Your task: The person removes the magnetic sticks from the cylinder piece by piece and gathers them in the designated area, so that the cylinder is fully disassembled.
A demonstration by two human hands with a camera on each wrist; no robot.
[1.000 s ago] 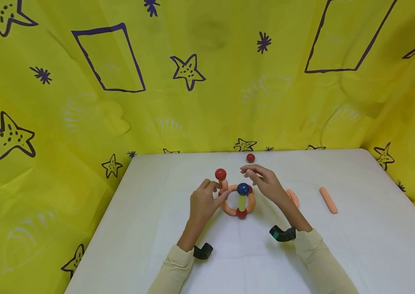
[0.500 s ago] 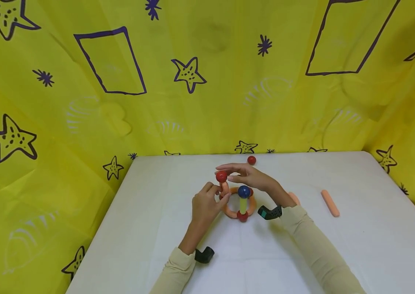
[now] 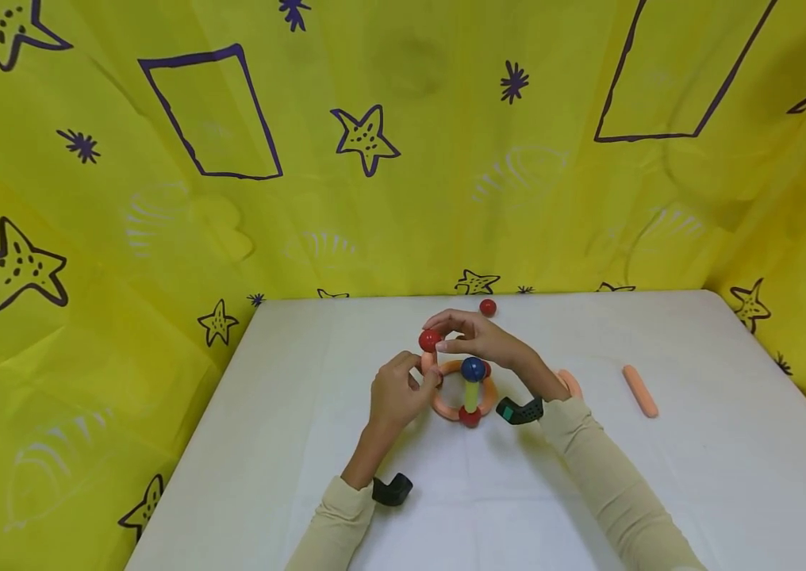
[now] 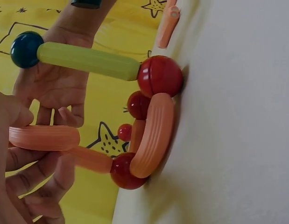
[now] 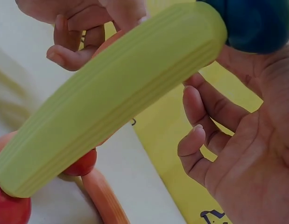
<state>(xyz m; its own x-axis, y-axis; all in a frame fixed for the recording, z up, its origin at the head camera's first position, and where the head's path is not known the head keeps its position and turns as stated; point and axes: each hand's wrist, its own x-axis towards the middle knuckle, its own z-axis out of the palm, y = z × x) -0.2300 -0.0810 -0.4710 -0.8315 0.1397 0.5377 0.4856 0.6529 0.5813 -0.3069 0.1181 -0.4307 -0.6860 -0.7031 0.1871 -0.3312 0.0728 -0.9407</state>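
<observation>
A ring of curved orange sticks (image 3: 443, 408) joined by red balls lies on the table. From its front red ball (image 3: 470, 418) rises a yellow-green stick (image 5: 111, 93) topped by a blue ball (image 3: 473, 369). At the ring's left side stand an orange stick (image 4: 93, 159) and a curved orange stick (image 4: 46, 138), with a red ball (image 3: 429, 341) on top. My left hand (image 3: 394, 390) pinches the upright orange pieces low down. My right hand (image 3: 481, 339) reaches over from the right and grips the top red ball between thumb and fingers; the wrist views hide that ball.
A loose red ball (image 3: 488, 307) lies near the table's back edge. To the right are a straight orange stick (image 3: 640, 391) and a curved orange piece (image 3: 569, 383), partly behind the right forearm. A yellow patterned cloth (image 3: 403, 222) hangs round the white table (image 3: 731, 444).
My right hand has moved left, from above the blue ball to the top red ball, and grips it. The curved orange stick has turned from the right to the left side. My left hand has barely moved.
</observation>
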